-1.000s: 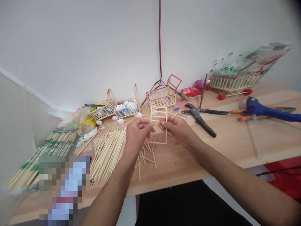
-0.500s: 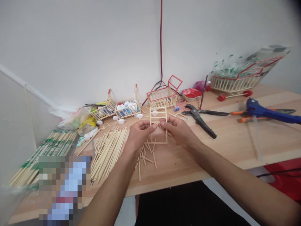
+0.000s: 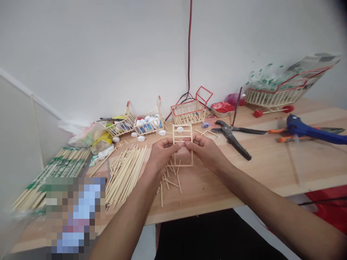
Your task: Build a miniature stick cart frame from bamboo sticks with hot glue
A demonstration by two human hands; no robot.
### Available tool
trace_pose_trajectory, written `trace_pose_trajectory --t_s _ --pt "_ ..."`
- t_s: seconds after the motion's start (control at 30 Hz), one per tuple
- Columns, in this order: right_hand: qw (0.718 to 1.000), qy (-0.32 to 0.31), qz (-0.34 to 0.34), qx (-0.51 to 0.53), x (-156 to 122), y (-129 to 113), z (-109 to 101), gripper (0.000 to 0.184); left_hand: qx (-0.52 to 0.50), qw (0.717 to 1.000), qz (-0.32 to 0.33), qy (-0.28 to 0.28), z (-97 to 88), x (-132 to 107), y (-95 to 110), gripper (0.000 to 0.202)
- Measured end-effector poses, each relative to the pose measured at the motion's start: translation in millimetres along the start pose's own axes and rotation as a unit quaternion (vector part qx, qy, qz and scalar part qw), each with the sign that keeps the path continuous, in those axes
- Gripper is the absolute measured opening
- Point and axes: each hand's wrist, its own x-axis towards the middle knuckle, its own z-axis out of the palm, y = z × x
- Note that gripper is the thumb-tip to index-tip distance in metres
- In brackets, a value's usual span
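Observation:
A small rectangular frame of pale wooden sticks (image 3: pixel 183 165) is held upright above the table, with crossbars in its upper half. My left hand (image 3: pixel 162 153) grips its left upright between thumb and fingers. On the opposite side my right hand (image 3: pixel 204 150) pinches it, and the two thumb tips nearly meet at a crossbar. Whether the thumbs press a separate short stick there, I cannot tell. Below the frame lie scattered short stick pieces (image 3: pixel 172 180). A pile of longer loose sticks (image 3: pixel 127 177) spreads left of my left hand.
Behind stand a red-rimmed stick cart (image 3: pixel 188 115), a cart of bottle caps (image 3: pixel 149 125) and a larger cart (image 3: pixel 273 98). A black-handled cutter (image 3: pixel 234 139) and blue glue gun (image 3: pixel 306 130) lie right. Packaged sticks (image 3: pixel 58 173) are left; a red paint dish (image 3: pixel 222 108) sits behind.
The view has shifted slightly, so the background sits a little further right. Both hands keep their hold on the stick frame with almost no movement.

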Motion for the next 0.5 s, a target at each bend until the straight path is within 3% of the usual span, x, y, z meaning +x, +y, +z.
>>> trace_pose_trajectory --t_s 0.3,0.5 --pt "1.000 0.005 0.008 -0.024 -0.9 -1.4 -0.2 0.029 0.012 1.000 0.002 0.029 0.3 1.4 -2.9 0.024" --pt "1.000 0.002 0.005 -0.005 -1.3 -2.2 1.1 0.026 0.018 1.000 0.001 0.010 1.2 -0.4 -1.0 0.028"
